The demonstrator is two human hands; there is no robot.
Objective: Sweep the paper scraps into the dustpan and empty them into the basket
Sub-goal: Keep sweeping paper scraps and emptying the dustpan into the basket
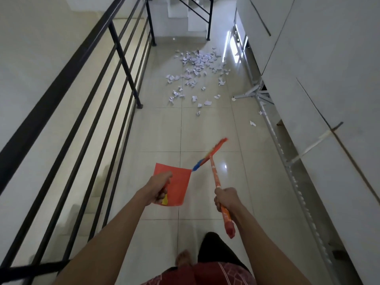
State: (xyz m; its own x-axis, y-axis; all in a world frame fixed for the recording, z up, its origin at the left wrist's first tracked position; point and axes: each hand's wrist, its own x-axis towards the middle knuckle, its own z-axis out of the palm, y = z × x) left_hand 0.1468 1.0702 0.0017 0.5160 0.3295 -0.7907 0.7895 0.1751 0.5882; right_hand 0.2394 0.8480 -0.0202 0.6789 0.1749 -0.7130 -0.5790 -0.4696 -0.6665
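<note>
My left hand (159, 189) grips the dustpan (174, 187), my right hand (226, 199) the broom (214, 171). I approach; next I must reach the paper scraps (195, 68) ahead.

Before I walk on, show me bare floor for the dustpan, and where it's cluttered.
Bare tiles run from the broom head to the nearest paper scraps, between the black railing and the white metal frame. Crowded: the scrap pile farther on, toward the steps.
</note>
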